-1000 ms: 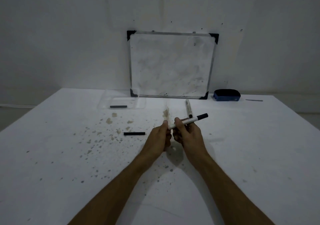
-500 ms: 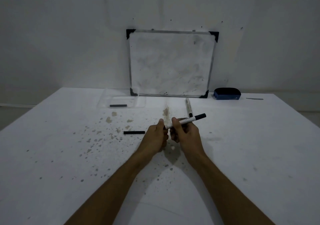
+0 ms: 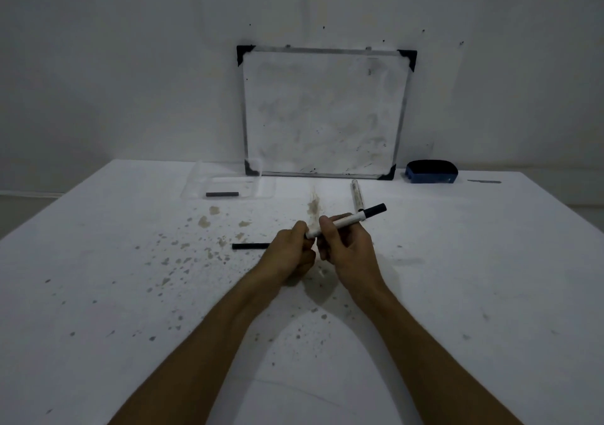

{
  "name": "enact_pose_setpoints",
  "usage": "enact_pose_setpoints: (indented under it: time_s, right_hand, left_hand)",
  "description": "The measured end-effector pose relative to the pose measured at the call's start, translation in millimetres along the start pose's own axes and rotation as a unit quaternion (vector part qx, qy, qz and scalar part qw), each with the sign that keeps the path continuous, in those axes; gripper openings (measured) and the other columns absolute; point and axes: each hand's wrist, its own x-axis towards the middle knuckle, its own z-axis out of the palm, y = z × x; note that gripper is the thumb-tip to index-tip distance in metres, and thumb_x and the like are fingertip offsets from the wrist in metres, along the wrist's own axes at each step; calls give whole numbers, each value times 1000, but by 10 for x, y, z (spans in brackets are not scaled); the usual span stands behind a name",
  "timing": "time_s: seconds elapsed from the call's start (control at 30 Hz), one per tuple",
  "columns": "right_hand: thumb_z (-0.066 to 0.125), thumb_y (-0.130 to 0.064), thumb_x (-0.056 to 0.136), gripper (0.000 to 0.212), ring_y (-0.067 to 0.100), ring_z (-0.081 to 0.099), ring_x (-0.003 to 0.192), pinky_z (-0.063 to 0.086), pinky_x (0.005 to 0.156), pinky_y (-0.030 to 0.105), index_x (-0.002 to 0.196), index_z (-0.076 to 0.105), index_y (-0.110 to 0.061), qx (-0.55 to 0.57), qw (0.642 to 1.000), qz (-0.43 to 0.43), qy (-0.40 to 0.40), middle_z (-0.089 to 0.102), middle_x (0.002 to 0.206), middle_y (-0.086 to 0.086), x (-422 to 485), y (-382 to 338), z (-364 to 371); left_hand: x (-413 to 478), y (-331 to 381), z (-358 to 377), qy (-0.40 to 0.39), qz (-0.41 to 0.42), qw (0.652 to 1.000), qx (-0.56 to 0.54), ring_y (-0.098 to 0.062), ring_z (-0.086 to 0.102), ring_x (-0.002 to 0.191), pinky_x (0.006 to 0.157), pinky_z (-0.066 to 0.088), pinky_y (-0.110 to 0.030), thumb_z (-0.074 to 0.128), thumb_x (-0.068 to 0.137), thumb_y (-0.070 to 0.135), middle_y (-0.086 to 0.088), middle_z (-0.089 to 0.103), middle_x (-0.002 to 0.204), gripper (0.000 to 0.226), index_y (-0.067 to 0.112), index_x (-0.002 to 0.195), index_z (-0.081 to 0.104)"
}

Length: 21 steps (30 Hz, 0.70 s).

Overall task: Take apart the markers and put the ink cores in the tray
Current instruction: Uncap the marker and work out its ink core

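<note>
Both hands hold one white marker [image 3: 347,221] with a black cap, above the middle of the table. My right hand [image 3: 347,245] grips its barrel, cap end pointing up and right. My left hand [image 3: 291,248] pinches its rear end. A black ink core [image 3: 251,246] lies on the table just left of my left hand. A clear plastic tray [image 3: 261,186] sits at the back left, with another dark ink core [image 3: 222,194] inside. A second white marker [image 3: 356,194] lies behind my hands.
A small whiteboard [image 3: 323,114] leans on the wall at the table's back edge. A blue eraser [image 3: 430,172] sits to its right, with a thin grey strip [image 3: 484,181] beyond. The white table [image 3: 490,277] is speckled with stains on the left.
The hands and marker have stayed almost in place, drifting slightly left; the grip looks unchanged. The camera view has shifted a little.
</note>
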Motion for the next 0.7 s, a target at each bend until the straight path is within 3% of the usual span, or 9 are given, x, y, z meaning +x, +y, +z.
enact_pose_setpoints:
  time_s: [0.07,0.13,0.23,0.37,0.5,0.53,0.6,0.7]
  right_hand:
    - [59,-27,100,28,9,52,53,45,53,21,94,64,0,-8,1000,-13,-4,61,62,-5,4,-1,20]
    - [59,-31,100,31,11,52,54,45,53,23,92,65,-2,-6,1000,8,8,60,62,0,-2,23,23]
    - [60,-41,98,37,16,52,58,46,55,29,86,69,-8,28,994,89,58,61,66,5,1,53,-11]
    - [63,-40,96,34,11,47,49,41,48,23,81,68,-11,97,978,162,91,56,61,2,8,46,-39]
    - [63,-38,97,33,11,47,47,39,47,23,84,66,-8,126,972,183,73,55,61,2,3,64,-43]
    - [62,-37,98,32,11,47,48,40,48,23,84,66,-8,109,979,165,58,55,61,1,4,64,-44]
    - [58,-35,101,31,10,49,54,42,51,21,87,66,-8,76,991,108,26,55,62,-1,14,37,-59]
    - [56,-28,102,26,10,51,56,45,52,20,90,65,-6,156,980,98,76,58,69,2,118,10,-204]
  left_hand:
    - [0,28,-53,-15,-15,999,-40,-14,21,42,51,16,-29,31,105,32,3,27,49,43,22,64,33]
    - [-36,-2,-15,17,16,1000,10,-12,26,41,48,21,-27,29,109,42,5,32,48,49,21,65,38]
    - [-101,-77,103,73,126,984,102,-11,40,47,48,36,-28,26,108,55,3,48,58,41,25,93,48]
    - [-48,-161,112,113,270,915,277,-15,44,43,44,38,-30,27,111,43,3,49,56,26,23,107,44]
    - [-25,-193,100,159,311,853,389,-16,45,43,45,38,-30,21,109,44,6,46,54,47,18,87,53]
    - [-6,-171,106,160,285,878,350,-15,45,44,46,37,-28,21,110,42,5,47,54,50,18,76,51]
    - [38,-75,104,129,156,952,229,-13,42,48,45,34,-25,31,111,30,1,47,57,49,17,67,45]
    - [118,-44,-43,111,43,992,50,-15,34,50,44,25,-24,37,108,24,5,42,52,44,18,65,39]
